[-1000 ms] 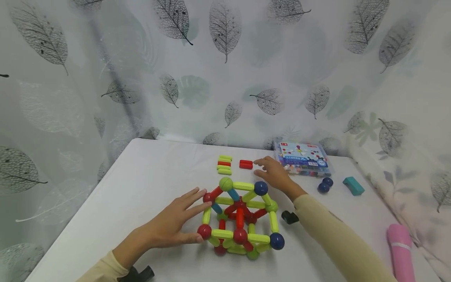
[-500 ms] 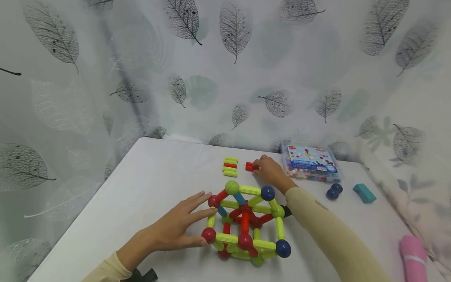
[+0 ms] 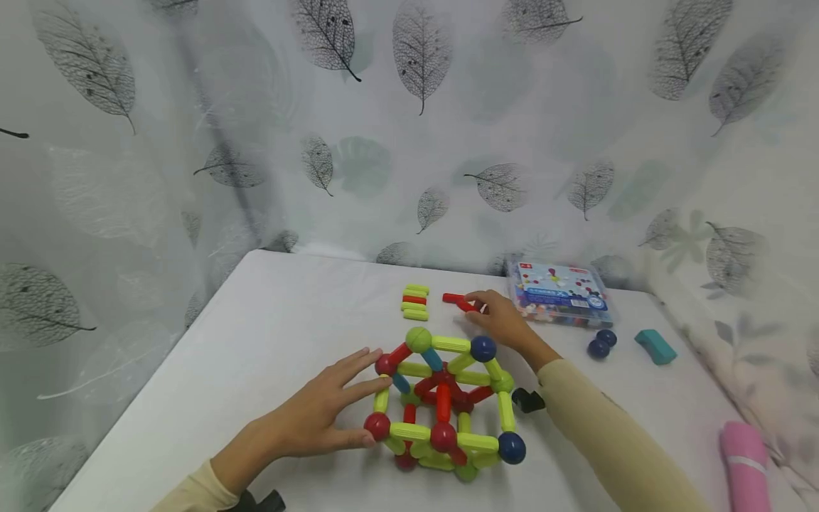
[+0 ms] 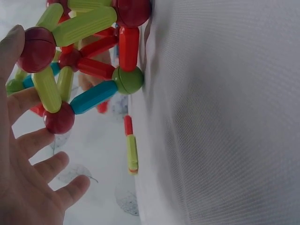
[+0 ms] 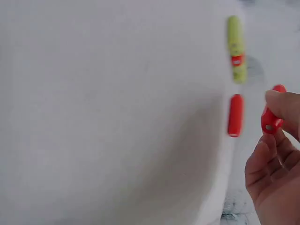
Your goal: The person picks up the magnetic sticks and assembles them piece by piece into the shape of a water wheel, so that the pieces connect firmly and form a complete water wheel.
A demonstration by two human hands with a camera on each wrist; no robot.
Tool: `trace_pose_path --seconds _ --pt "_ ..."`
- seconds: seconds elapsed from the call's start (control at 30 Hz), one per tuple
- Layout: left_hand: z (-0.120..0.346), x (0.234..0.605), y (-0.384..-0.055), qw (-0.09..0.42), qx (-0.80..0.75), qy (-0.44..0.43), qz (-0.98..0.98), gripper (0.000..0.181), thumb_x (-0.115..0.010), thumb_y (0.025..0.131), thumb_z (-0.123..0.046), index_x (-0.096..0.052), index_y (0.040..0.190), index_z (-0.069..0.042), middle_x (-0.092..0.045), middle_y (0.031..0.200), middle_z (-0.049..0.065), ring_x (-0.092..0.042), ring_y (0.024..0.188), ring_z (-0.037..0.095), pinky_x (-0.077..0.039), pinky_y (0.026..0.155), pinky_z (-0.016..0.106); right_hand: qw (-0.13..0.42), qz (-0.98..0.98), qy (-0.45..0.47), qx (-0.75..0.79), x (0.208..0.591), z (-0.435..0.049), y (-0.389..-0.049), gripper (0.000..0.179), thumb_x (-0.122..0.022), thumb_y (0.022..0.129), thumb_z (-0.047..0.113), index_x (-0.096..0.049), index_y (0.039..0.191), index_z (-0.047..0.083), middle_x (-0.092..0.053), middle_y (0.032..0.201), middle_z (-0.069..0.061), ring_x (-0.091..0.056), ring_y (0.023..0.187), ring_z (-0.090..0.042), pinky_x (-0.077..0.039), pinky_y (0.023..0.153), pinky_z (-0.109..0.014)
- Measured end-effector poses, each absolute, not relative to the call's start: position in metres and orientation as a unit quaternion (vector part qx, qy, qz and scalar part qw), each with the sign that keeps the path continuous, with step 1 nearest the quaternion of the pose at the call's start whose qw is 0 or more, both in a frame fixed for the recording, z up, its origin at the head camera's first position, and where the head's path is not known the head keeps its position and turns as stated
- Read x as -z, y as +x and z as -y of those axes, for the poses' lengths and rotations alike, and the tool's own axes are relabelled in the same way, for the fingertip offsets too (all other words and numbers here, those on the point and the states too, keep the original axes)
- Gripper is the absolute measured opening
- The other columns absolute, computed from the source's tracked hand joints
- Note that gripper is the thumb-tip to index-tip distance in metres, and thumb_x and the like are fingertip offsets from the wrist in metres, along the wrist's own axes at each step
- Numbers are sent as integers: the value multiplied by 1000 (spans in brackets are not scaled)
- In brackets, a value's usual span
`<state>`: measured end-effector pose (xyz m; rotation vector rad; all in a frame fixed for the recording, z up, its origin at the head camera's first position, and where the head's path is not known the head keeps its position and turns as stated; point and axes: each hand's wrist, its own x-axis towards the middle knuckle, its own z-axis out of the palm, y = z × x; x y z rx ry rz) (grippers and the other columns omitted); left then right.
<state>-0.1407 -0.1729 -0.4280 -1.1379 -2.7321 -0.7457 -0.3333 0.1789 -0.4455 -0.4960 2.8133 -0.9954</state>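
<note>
A framework of magnetic rods and balls [image 3: 443,402] in yellow-green, red, blue and navy stands on the white table. My left hand [image 3: 320,409] rests against its left side, fingers spread. In the left wrist view, fingers [image 4: 35,143] touch a red ball [image 4: 60,119] at the framework's edge. Behind the framework, my right hand [image 3: 502,321] pinches a red magnetic rod [image 5: 272,112] between thumb and fingers, lifted off the table in the right wrist view. A second red rod [image 5: 235,116] lies on the table beside it.
Several yellow-green rods and a red one form a row [image 3: 415,303] at the back. A clear box [image 3: 563,295] of pieces sits back right, near two navy balls [image 3: 602,344], a teal block [image 3: 655,347] and a pink roll [image 3: 745,466]. Black objects [image 3: 527,400] lie near both forearms.
My right hand reached the pair of red rods, took one and drew it right and up from the other. My left hand stays at the framework. The head view shifted slightly.
</note>
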Motion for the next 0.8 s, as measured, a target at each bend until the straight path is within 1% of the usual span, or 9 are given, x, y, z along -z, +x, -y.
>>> trace_pose_path --seconds 0.07,0.17,0.23,0.3,0.37,0.47,0.57,0.7,0.8 --pt "174 428 -141 52 245 -375 893 73 -64 90 -66 -51 151 -27 -28 167 -1 -29 152 29 -45 108 60 76 -904 -133 400 433 -191 -319 45 -65 101 31 -58 141 12 -62 123 -11 -57 105 -28 -54 87 -40" --pt "175 427 -142 64 243 -373 893 74 -66 89 -65 -52 150 -27 -29 167 0 -29 152 29 -46 107 59 86 -853 -69 510 405 -206 -292 51 -66 100 37 -55 143 13 -60 121 -8 -55 102 -27 -53 82 -34" --pt "176 426 -143 68 242 -372 894 73 -69 88 -62 -52 150 -26 -30 167 0 -30 152 29 -46 107 60 78 -809 -45 581 383 -215 -272 48 -68 99 36 -55 138 11 -59 115 -6 -55 96 -24 -53 77 -28" --pt "177 425 -143 69 241 -370 895 74 -71 88 -61 -52 150 -26 -29 167 1 -29 152 30 -45 107 60 65 -771 -40 633 364 -221 -250 40 -70 98 31 -56 130 12 -60 106 -2 -55 84 -19 -52 68 -22" --pt "177 424 -143 66 244 -369 895 74 -71 88 -60 -52 150 -26 -29 167 1 -29 152 30 -45 108 61 60 -746 -46 662 348 -225 -226 31 -71 98 25 -56 123 14 -61 103 1 -54 75 -15 -51 63 -20" --pt "177 424 -143 59 246 -365 896 74 -69 88 -62 -51 151 -27 -29 167 0 -28 153 30 -44 109 61 72 -748 -80 655 336 -222 -190 25 -70 97 16 -58 119 13 -65 101 -1 -52 63 -14 -48 55 -22" --pt "177 425 -142 58 247 -365 896 74 -68 89 -63 -51 151 -27 -29 167 0 -28 152 30 -44 108 61 123 -779 -96 607 337 -206 -163 30 -73 94 15 -60 120 8 -70 105 -7 -53 59 -16 -48 52 -24" --pt "176 427 -142 58 250 -367 894 73 -68 89 -61 -51 151 -26 -29 167 1 -28 152 31 -43 108 63 195 -817 -98 535 347 -176 -146 40 -80 88 20 -61 119 5 -73 106 -9 -58 56 -18 -52 52 -26" --pt "174 428 -143 57 253 -372 891 73 -68 90 -61 -51 151 -27 -29 167 1 -28 152 33 -43 108 64 213 -834 -113 497 355 -163 -138 38 -81 86 21 -63 116 7 -74 103 -5 -59 55 -19 -54 53 -28"
